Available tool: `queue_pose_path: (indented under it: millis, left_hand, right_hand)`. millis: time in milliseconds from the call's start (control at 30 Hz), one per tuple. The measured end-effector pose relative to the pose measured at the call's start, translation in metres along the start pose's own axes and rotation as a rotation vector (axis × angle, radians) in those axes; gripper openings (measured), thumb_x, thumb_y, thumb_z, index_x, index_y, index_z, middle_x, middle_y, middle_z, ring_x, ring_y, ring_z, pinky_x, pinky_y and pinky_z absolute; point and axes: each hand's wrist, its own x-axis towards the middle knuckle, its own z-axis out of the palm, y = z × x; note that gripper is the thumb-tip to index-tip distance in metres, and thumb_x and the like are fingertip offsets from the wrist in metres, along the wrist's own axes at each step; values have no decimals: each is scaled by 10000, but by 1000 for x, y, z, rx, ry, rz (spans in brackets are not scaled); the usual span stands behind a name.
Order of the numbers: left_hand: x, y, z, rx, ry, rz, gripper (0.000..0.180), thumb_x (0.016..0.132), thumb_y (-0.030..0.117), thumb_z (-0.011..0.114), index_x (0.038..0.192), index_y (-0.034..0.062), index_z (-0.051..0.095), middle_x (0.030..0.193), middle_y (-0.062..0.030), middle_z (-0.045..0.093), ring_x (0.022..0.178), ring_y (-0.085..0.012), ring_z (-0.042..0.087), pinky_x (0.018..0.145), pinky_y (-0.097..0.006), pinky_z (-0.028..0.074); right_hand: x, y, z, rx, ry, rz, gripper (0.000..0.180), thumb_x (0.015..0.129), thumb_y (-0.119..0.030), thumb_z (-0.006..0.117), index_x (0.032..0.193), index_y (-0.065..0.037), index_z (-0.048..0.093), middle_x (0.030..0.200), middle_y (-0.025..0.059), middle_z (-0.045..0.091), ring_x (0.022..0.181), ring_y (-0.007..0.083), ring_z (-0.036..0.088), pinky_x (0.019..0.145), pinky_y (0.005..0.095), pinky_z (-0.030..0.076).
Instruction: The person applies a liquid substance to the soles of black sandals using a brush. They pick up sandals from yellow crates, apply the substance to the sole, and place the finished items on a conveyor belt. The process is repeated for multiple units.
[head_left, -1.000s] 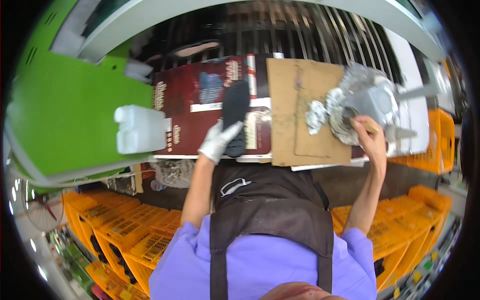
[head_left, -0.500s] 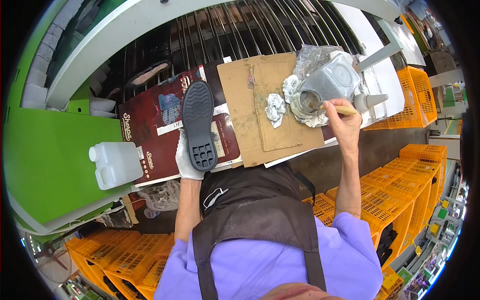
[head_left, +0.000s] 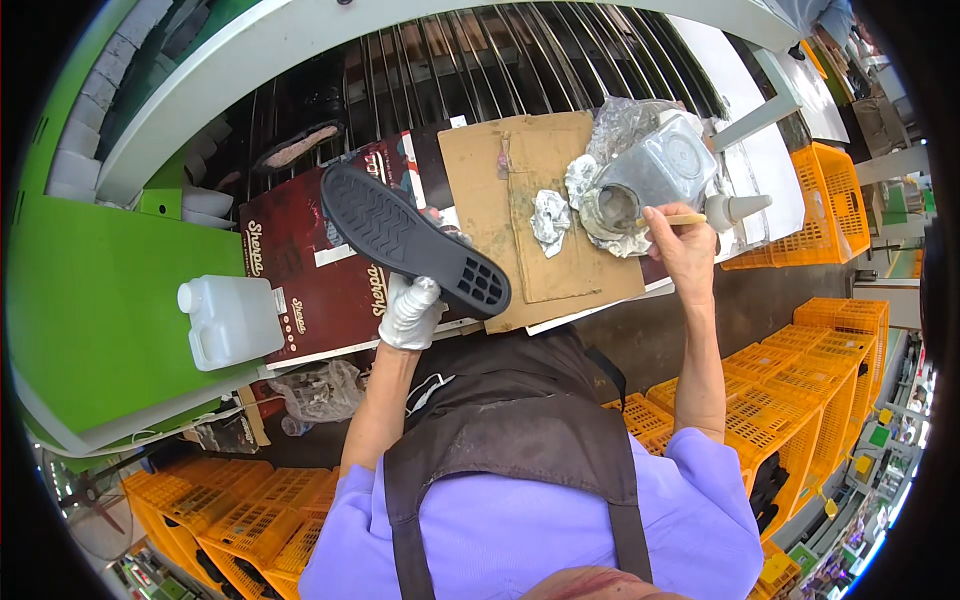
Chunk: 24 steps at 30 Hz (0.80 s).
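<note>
Above the dark red cardboard [head_left: 345, 290], my gloved left hand [head_left: 408, 312] is closed on the edge of the black shoe sole [head_left: 385, 228], holding it aslant, tread toward me, toe to the upper left. Well apart from it, my bare right hand [head_left: 684, 255] pinches a wooden-handled tool [head_left: 688, 218] at the rim of the wrapped pot [head_left: 600, 226]; its tip is too small to make out. I judge that I am loading the tool or wiping off the excess; the next move seems to call for steadying the sole and carrying the tool across without dripping. Half a second ago the sole pointed nearly straight away from me and the tool reached into the pot; now the sole has swung round and the tool sits farther right.
</note>
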Motion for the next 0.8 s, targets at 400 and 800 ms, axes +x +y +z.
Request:
queue_pose_path:
  millis: [400, 800]
  left_hand:
    - [11, 1, 9, 154, 48, 43, 601, 757, -32, 685, 1286, 56, 416, 1245, -96, 513, 1120, -182, 529, 965, -318, 449]
    - [28, -10, 10, 699, 95, 315, 408, 807, 56, 700, 1188, 72, 554, 1114, -25, 593, 956, -123, 572, 822, -294, 489]
  right_hand:
    - [8, -22, -28, -456, -491, -368, 79, 801, -53, 672, 875, -26, 669, 788, 94, 596, 711, 220, 576, 643, 308, 438]
    - [-2, -15, -33, 229, -120, -111, 196, 872, -117, 640, 998, 28, 604, 756, 68, 647, 624, 93, 592, 559, 208, 482]
